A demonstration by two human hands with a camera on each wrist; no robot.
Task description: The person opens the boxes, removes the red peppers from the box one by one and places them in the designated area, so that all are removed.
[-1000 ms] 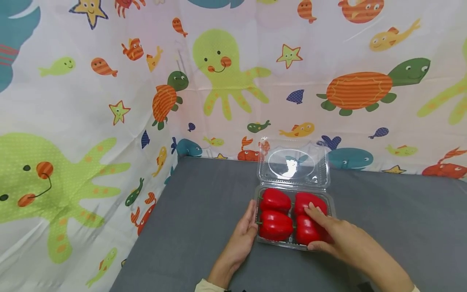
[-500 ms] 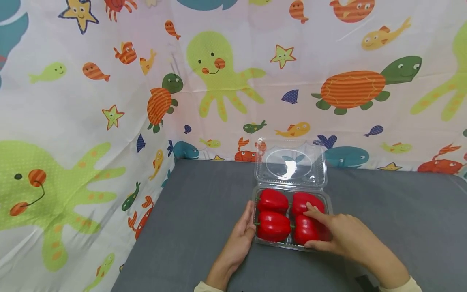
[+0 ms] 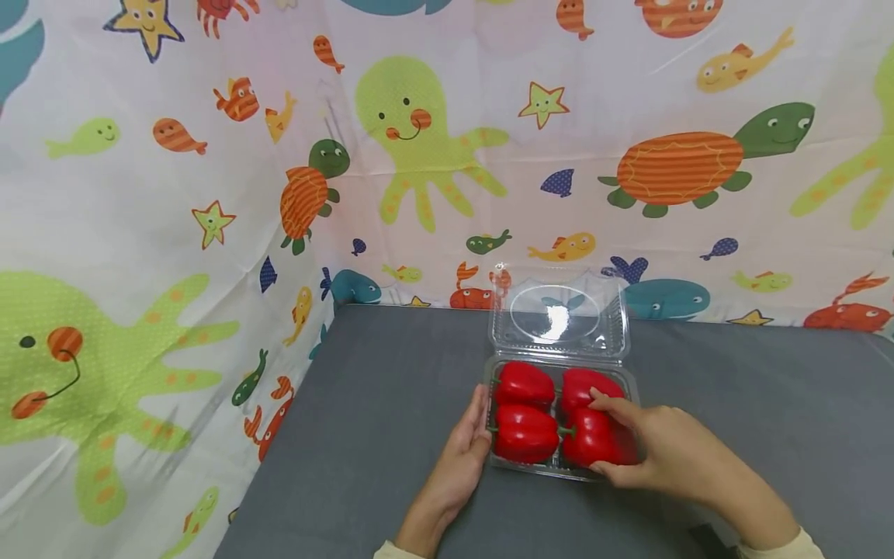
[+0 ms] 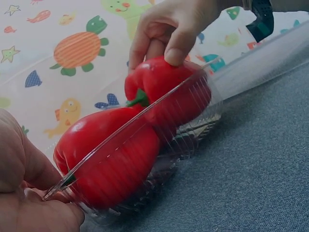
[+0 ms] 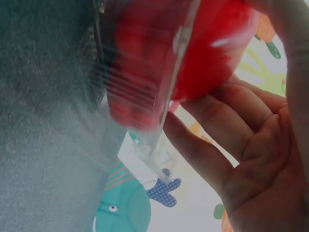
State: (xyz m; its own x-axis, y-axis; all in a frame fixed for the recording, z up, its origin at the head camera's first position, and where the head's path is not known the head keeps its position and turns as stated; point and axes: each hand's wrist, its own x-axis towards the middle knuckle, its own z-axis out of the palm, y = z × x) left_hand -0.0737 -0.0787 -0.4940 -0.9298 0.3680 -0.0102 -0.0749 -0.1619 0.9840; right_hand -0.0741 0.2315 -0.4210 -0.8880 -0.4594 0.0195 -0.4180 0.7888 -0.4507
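Observation:
A clear plastic clamshell container [image 3: 557, 467] lies on the grey cloth with its lid [image 3: 531, 338] raised at the back. Red bell peppers sit inside in two rows: front left [image 3: 525, 435], back left [image 3: 525, 383], back right [image 3: 581, 386]. My right hand [image 3: 673, 450] grips the front-right bell pepper [image 3: 592, 436], thumb at its near side and fingers over its far side. Its green stem points left. At the container's left side, my left hand [image 3: 457, 454] holds the rim, which runs between thumb and fingers in the left wrist view.
Grey cloth [image 3: 391, 404] covers the table. A white curtain [image 3: 279, 46] printed with sea animals hangs behind and along the left side. The raised lid stands close to the curtain. A dark band [image 4: 261, 21] circles the right wrist.
The front-right bell pepper has turned slightly in my right hand's grip, and its stem shows more plainly. My left hand stays at the container's side. The head view has shifted a little.

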